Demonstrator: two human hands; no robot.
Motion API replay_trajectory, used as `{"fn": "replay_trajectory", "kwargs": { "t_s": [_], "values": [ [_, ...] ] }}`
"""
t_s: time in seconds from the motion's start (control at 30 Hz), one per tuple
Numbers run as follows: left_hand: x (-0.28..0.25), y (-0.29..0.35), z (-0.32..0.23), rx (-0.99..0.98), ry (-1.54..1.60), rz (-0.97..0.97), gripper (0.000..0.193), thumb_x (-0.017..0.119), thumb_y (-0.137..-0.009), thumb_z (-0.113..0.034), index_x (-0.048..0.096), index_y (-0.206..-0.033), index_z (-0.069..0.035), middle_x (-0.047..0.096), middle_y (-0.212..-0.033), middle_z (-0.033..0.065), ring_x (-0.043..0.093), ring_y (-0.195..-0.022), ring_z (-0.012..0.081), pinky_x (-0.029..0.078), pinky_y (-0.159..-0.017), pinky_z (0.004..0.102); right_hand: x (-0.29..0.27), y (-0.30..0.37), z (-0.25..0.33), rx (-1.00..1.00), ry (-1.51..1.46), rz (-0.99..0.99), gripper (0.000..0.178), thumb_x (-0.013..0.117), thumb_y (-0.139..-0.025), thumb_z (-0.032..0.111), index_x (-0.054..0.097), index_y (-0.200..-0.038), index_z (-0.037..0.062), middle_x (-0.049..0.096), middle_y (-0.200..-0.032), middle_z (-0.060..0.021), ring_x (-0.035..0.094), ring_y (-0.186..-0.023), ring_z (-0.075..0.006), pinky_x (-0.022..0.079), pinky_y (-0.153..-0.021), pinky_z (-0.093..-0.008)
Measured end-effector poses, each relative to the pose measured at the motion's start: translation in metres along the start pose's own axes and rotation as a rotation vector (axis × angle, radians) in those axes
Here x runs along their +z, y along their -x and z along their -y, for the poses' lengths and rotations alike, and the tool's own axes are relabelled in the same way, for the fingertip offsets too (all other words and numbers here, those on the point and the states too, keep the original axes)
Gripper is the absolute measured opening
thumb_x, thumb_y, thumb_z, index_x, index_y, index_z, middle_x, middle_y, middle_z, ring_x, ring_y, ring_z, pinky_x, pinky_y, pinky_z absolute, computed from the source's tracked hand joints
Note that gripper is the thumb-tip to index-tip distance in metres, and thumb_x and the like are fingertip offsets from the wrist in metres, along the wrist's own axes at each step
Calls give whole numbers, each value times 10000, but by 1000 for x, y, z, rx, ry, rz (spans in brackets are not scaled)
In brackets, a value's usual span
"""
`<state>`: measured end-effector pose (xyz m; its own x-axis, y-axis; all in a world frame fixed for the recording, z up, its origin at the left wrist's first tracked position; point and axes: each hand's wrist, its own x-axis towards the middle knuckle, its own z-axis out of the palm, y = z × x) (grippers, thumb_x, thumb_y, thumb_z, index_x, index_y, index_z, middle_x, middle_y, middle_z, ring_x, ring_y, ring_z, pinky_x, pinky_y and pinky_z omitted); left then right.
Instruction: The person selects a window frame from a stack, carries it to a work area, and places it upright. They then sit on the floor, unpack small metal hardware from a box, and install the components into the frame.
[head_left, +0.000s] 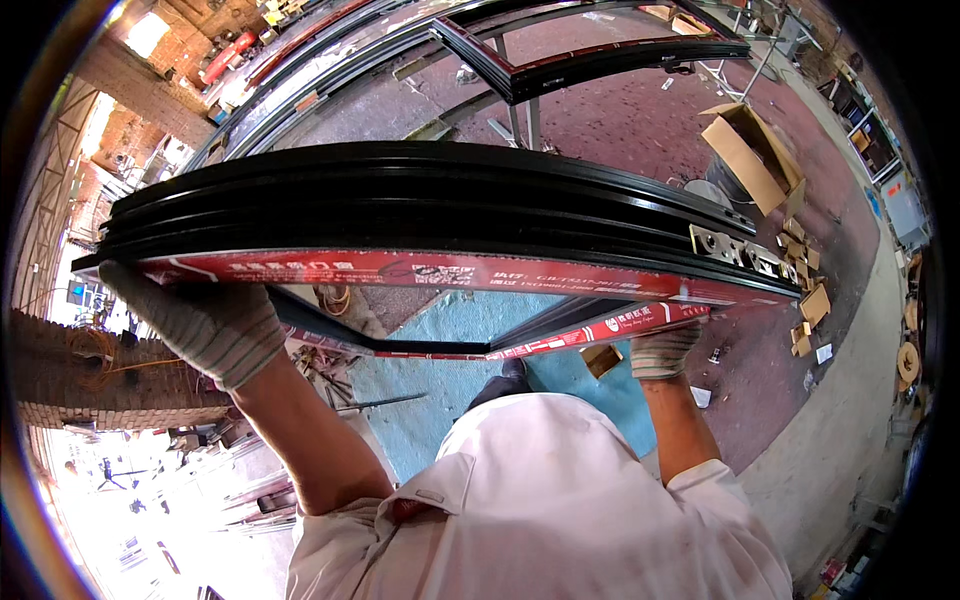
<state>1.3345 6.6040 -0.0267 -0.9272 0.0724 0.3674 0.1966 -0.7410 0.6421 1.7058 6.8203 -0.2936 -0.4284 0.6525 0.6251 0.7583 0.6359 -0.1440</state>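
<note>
I hold a large black aluminium window frame up in front of me, its near faces covered with red protective film. My left hand, in a grey knit glove, grips the frame's left corner. My right hand, gloved the same way, grips the lower rail of the frame at the right. A silver metal bracket sits at the frame's right end. Both hands are shut around the profile.
A blue mat lies on the floor under the frame, with loose tools beside it. Another black frame rests on trestles farther off. An open cardboard box and several small boxes lie at the right.
</note>
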Motion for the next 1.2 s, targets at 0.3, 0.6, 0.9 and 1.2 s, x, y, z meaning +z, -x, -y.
{"fn": "replay_trajectory", "kwargs": {
  "t_s": [0.3,0.6,0.9,1.2],
  "values": [
    [14,-97,101,-227,101,59,504,641,-933,-504,639,-1247,-111,664,-1222,81,616,-1113,259,484,-1024,472,89,-63,52,143,22,-18,351,642,-873,399,667,-1039,90,690,-1015,-106,658,-949,-327,526,-841,-431],
    [37,-174,197,-275,25,44,575,694,-880,-530,634,-1260,-103,670,-1215,80,621,-1118,251,512,-994,452,208,-153,69,120,-142,-5,475,474,-1018,387,512,-1392,97,563,-1384,-83,519,-1266,-248,381,-1111,-409],
    [62,-246,293,-515,104,112,525,675,-910,-490,632,-1266,-106,673,-1222,92,633,-1118,268,514,-1006,471,327,-164,93,208,-350,186,591,494,-988,453,429,-1428,64,532,-1384,-111,528,-1240,-269,424,-1078,-409],
    [32,-335,376,-635,212,160,532,669,-899,-520,656,-1230,-103,690,-1198,111,636,-1124,306,505,-1011,510,313,-271,201,706,-1599,46,645,588,-933,539,497,-1359,63,585,-1301,-80,581,-1143,-218,484,-1013,-374]
  ]
}}
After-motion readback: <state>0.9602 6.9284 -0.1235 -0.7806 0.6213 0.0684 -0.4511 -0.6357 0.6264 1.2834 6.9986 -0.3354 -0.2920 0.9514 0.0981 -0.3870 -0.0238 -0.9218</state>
